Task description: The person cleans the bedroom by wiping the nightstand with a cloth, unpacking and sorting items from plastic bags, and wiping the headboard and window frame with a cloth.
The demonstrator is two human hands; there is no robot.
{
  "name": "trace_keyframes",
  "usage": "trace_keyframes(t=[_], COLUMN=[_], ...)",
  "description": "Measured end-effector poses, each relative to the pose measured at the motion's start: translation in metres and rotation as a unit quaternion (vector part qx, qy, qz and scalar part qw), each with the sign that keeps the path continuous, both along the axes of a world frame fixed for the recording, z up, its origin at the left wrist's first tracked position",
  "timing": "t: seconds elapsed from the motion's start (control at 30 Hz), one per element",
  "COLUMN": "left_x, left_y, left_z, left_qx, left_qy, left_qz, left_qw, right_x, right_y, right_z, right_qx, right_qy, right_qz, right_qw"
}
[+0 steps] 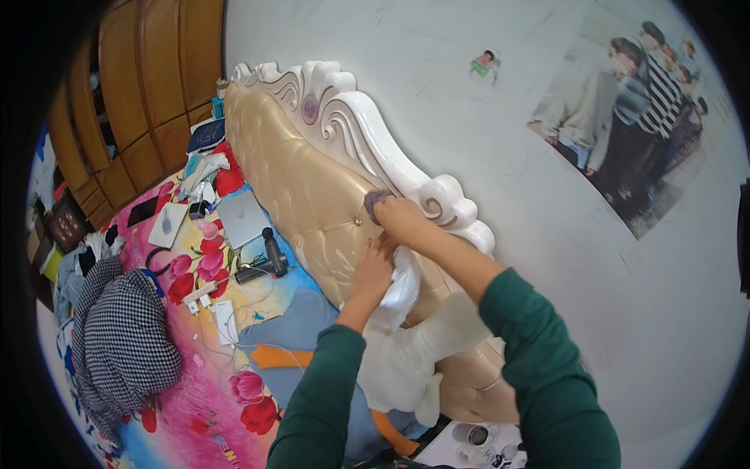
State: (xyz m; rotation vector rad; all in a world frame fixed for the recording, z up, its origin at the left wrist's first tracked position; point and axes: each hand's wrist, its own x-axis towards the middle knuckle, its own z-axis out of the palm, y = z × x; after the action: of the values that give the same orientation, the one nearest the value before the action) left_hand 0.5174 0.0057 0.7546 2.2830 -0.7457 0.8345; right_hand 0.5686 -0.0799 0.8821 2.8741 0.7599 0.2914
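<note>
My right hand (401,218) presses a bunched purple-grey cloth (376,204) to the upper part of a tufted, gold-beige padded headboard (266,138). Just below it is my left hand (375,264), its fingers at the padding; whether they grip anything is hidden. A white, plastic-like bag (403,287) shows between my forearms, close beside the left wrist. The headboard has a carved white frame (375,138) along its top, with a purple oval ornament (310,109). Pale streaks mark the padding left of my left hand. Lower down, a cream plush toy (410,363) leans against the headboard.
On the floral bedding (199,375) lie a silver laptop (242,218), a massage gun (272,258), a power strip (200,293) with cables, and a checked cushion or bundle (126,340). A white bedside surface (436,442) holds jars. Wooden wardrobe doors (158,64) stand behind.
</note>
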Motion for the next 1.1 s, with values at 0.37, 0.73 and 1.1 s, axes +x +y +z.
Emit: trace_keyframes(t=[0.37, 0.73, 1.1], left_x=[-0.128, -0.153, -0.125], left_y=[0.150, -0.048, 0.018], left_z=[-0.074, 0.047, -0.104], left_qx=[-0.269, -0.072, -0.424], left_qy=[0.275, 0.278, 0.390], left_qz=[-0.021, -0.093, 0.007], left_qw=[0.923, 0.953, 0.817], right_x=[-0.030, -0.148, -0.184], right_y=[-0.063, -0.163, -0.113], right_z=[0.067, 0.055, -0.027], right_qx=[0.152, 0.126, 0.363], right_qy=[-0.069, 0.074, -0.180], right_qz=[-0.080, -0.037, -0.050], right_qw=[0.983, 0.989, 0.913])
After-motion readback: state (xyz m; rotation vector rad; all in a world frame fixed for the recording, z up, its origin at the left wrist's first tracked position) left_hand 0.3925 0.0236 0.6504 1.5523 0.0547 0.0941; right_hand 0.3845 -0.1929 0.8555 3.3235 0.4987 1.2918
